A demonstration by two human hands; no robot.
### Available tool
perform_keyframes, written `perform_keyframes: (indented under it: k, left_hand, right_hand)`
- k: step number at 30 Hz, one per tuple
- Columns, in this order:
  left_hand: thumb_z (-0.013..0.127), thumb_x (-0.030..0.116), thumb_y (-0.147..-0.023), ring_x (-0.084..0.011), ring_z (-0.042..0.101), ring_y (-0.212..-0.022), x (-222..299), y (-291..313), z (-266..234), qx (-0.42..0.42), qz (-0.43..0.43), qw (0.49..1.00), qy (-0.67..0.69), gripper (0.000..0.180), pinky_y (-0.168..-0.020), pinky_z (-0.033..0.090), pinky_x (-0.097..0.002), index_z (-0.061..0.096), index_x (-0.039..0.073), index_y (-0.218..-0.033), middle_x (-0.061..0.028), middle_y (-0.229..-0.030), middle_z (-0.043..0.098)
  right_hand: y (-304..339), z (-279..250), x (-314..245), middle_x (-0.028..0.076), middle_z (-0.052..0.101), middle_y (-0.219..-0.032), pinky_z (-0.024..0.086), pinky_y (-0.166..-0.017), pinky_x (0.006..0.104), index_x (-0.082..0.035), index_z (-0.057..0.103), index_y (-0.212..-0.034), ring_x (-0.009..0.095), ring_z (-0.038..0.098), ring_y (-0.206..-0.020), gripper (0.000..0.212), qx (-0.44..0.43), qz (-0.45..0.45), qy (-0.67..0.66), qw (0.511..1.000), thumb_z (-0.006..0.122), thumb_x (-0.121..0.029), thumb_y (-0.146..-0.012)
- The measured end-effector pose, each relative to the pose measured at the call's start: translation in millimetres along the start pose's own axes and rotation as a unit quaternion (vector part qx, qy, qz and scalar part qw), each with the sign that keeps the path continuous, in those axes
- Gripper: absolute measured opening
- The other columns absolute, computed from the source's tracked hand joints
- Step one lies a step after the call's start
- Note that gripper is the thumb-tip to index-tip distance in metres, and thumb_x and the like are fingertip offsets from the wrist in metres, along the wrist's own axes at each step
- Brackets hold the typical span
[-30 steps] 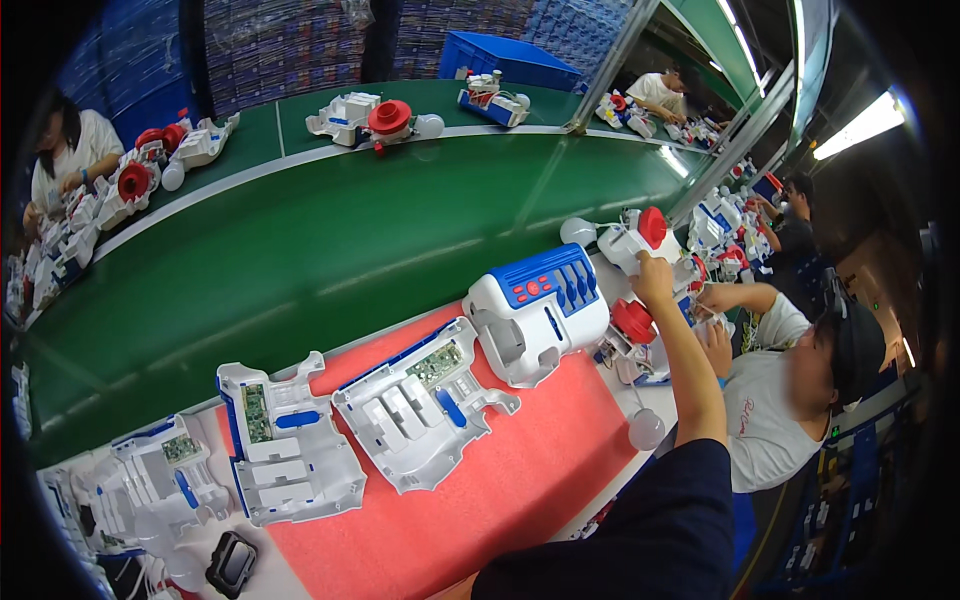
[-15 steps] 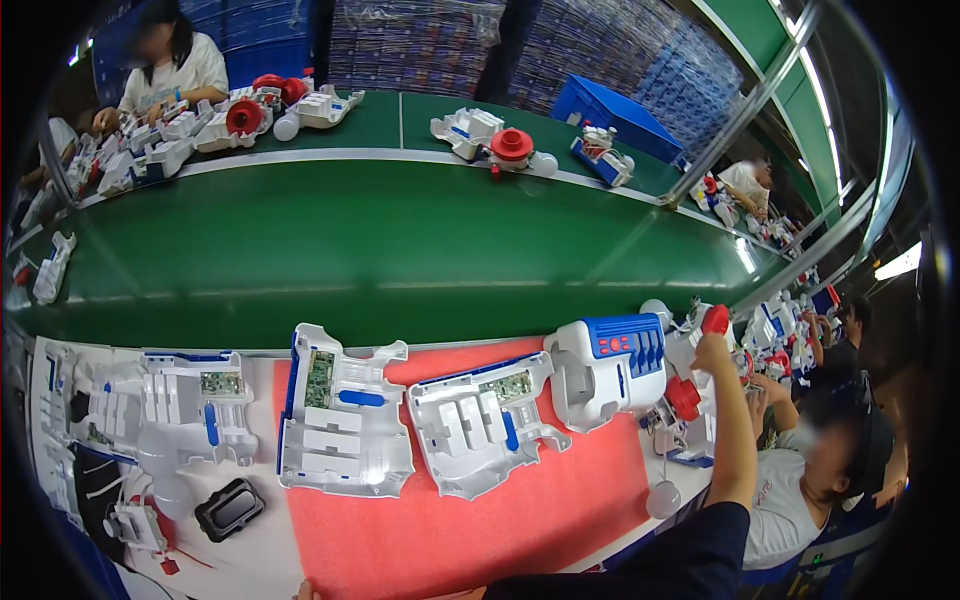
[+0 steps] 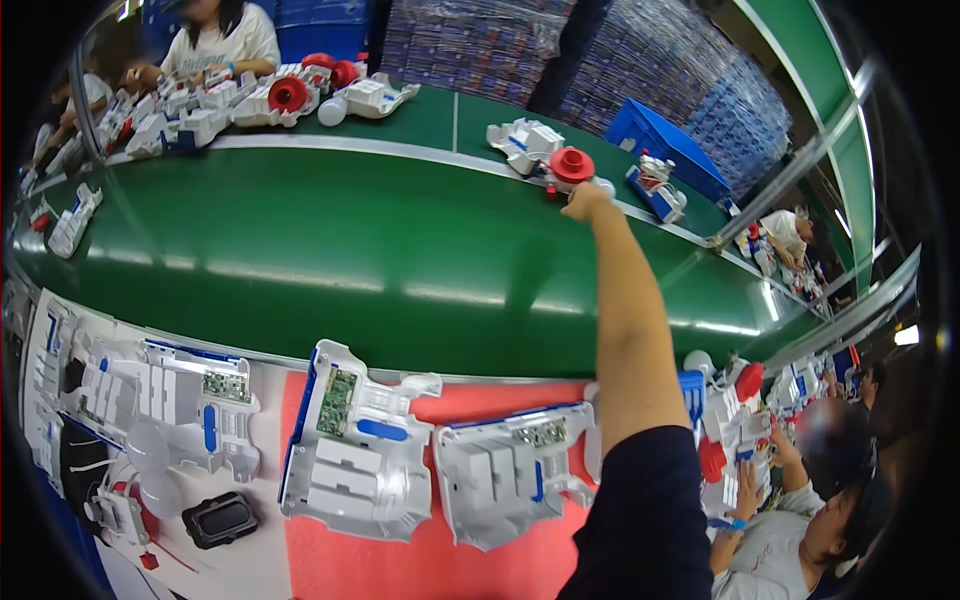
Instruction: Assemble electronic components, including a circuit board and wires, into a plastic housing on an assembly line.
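Note:
My right arm stretches over the green conveyor belt (image 3: pixel 380 240). At its far edge, my right hand (image 3: pixel 588 202) has its fingers curled beside a red round flanged part (image 3: pixel 571 165) and a white bulb-like piece (image 3: pixel 605 187). What the fingers grip, if anything, is hidden. A white open housing piece (image 3: pixel 526 144) lies just left of the red part. On the near bench, two white shell halves with circuit boards, one upright (image 3: pixel 355 450) and one tilted (image 3: pixel 515 470), lie on a red mat (image 3: pixel 360 565). My left hand is out of sight.
More shell halves (image 3: pixel 180 400), white bulbs (image 3: pixel 148 448) and a black rectangular frame (image 3: pixel 220 520) occupy the near left. Behind my forearm shows part of a blue-and-white housing (image 3: pixel 692 395). A co-worker (image 3: pixel 800 530) sits at right; another person (image 3: pixel 220 45) works across the belt.
My right hand has moved from the red part at the near right to the far side of the belt. The fingertips at the lower edge have left the view.

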State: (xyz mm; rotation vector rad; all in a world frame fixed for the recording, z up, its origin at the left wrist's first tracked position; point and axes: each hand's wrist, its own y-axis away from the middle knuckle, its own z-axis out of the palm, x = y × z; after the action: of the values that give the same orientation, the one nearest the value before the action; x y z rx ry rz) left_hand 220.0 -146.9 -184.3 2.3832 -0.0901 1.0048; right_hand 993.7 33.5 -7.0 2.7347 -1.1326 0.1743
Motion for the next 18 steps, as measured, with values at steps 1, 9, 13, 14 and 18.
perform_keyframes:
  k: [1,9,13,14,18]
  left_hand:
    - [0.047,0.038,-0.078,-0.0337,0.051,-0.084,18,-11,-10,0.041,0.239,0.968,-0.067,0.05,-0.069,0.04,-0.0399,0.043,0.003,-0.113,-0.0184,-0.1,0.053]
    - [0.046,0.033,-0.08,-0.0356,0.05,-0.084,14,-86,31,0.07,0.415,0.898,-0.13,0.044,-0.069,0.04,-0.0411,0.044,0.002,-0.111,-0.0198,-0.098,0.052]
    - [0.046,0.031,-0.08,-0.0357,0.049,-0.086,7,-103,46,0.058,0.411,0.898,-0.149,0.044,-0.071,0.04,-0.0415,0.043,0.002,-0.112,-0.0204,-0.099,0.051]
    - [0.046,0.031,-0.08,-0.0358,0.049,-0.086,5,-105,47,0.053,0.413,0.896,-0.155,0.043,-0.071,0.04,-0.0415,0.043,0.002,-0.112,-0.0205,-0.1,0.051]
    - [0.046,0.029,-0.08,-0.036,0.048,-0.089,5,-99,44,0.041,0.414,0.891,-0.181,0.043,-0.072,0.039,-0.0418,0.043,0.001,-0.112,-0.0211,-0.101,0.05]
  right_hand:
    - [-14,20,-9,0.016,0.051,-0.109,0.038,-0.087,0.0339,-0.004,0.052,-0.106,0.027,0.049,-0.102,0.05,0.015,-0.017,-0.027,0.999,0.06,-0.032,-0.066]
    - [-104,111,-56,0.023,-0.001,-0.135,0.022,-0.098,0.0415,-0.027,0.018,-0.131,0.041,0.021,-0.12,0.06,-0.001,0.073,-0.097,0.993,0.044,-0.04,-0.079]
    - [-133,130,-44,0.019,0.007,-0.136,0.016,-0.099,0.0442,-0.018,0.02,-0.131,0.039,0.012,-0.124,0.056,-0.006,0.072,-0.01,0.997,0.03,-0.044,-0.083]
    - [-142,141,-33,0.02,0.009,-0.136,0.016,-0.099,0.0446,-0.015,0.021,-0.131,0.039,0.012,-0.124,0.055,0.004,0.067,-0.005,0.998,0.029,-0.042,-0.084]
    - [-131,150,-36,0.023,0.021,-0.13,0.023,-0.096,0.0438,-0.009,0.025,-0.127,0.036,0.026,-0.118,0.05,0.091,0.055,-0.06,0.993,0.032,-0.033,-0.084]
